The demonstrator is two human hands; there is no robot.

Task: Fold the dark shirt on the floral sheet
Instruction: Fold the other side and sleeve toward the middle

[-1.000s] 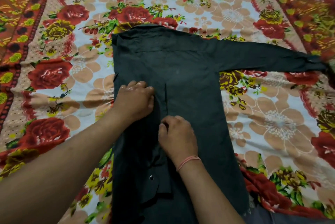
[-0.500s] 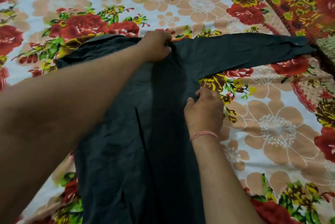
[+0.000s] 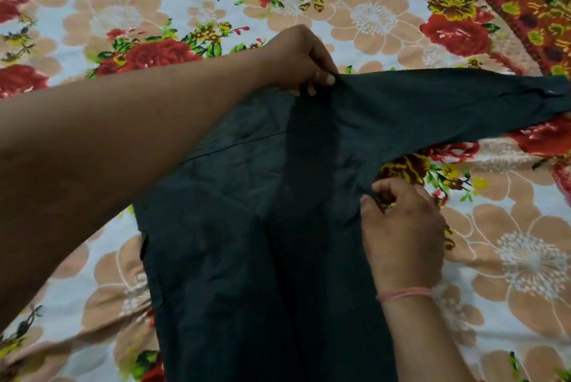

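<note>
On sheet (image 3: 509, 258), centre: shirt (image 3: 262, 242) lies mostly flat, sleeve (image 3: 448, 109) out to right. Grips: left hand (image 3: 301, 63) pinches far shoulder; right hand (image 3: 401, 227) pinches right side edge under armpit. Cloth looks thin, limp, light; likely sags unless taken at seams.

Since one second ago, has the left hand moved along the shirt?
Yes. The left hand went from the middle of the dark shirt up to its top edge, where it now pinches fabric beside the outstretched sleeve.
</note>
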